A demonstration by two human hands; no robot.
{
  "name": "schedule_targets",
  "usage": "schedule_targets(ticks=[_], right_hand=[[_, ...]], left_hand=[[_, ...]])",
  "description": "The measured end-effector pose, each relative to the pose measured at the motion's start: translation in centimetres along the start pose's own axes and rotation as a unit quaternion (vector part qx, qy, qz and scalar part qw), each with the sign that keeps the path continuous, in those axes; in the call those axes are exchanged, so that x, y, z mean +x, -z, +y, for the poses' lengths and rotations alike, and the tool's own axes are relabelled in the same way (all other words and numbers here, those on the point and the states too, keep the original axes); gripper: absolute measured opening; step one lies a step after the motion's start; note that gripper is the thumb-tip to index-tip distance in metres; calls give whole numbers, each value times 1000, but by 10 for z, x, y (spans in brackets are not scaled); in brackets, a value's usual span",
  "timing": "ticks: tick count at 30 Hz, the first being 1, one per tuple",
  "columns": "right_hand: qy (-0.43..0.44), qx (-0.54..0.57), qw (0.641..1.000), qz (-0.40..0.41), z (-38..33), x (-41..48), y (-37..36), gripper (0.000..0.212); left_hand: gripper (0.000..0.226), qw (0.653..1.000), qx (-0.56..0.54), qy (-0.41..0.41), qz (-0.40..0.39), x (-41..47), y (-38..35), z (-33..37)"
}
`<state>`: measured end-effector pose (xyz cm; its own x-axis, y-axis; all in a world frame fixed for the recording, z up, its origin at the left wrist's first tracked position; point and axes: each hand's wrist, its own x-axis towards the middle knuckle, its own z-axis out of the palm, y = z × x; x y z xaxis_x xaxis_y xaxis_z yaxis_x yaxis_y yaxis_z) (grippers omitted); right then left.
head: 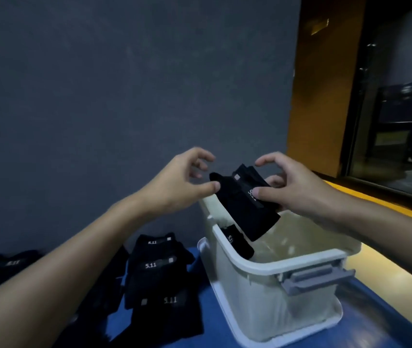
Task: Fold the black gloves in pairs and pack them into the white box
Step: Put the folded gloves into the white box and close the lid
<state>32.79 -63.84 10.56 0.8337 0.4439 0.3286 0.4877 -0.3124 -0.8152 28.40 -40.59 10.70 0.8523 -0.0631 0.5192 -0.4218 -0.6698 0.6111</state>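
Note:
A folded pair of black gloves (246, 204) with white "5.11" print hangs above the far end of the white box (270, 267). My right hand (292, 187) pinches its right side between thumb and fingers. My left hand (185, 182) is at the pair's left edge, thumb tip touching the fabric, the other fingers loosely curled above it. Inside the box, another folded black pair (237, 242) leans against the left wall. A stack of black gloves (157, 275) lies on the blue table left of the box.
More black gloves (6, 267) lie at the far left of the blue table (200, 285). The box has a grey latch handle (318, 277) on its near end. A grey wall stands behind; a yellow ledge (375, 202) and dark window are to the right.

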Motion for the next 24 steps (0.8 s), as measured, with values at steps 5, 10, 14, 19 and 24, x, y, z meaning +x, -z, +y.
schedule_targets(ticks=[5,10,14,19,24], right_hand=[[-87,-91,992,19,35,34,-2,42],[-135,-191,972,-2,54,57,-13,46],[-172,-255,951,-40,67,57,-20,47],[-206,-288,933,-62,80,55,-25,46],[-222,-309,920,-93,86,53,-30,46]], left_hand=[[30,999,24,22,-35,-3,-17,-43],[31,996,45,40,-72,-8,-25,-55],[30,995,60,32,-69,-9,-26,-61],[30,996,55,19,-71,-9,-28,-65],[32,996,57,13,-65,-8,-28,-65]])
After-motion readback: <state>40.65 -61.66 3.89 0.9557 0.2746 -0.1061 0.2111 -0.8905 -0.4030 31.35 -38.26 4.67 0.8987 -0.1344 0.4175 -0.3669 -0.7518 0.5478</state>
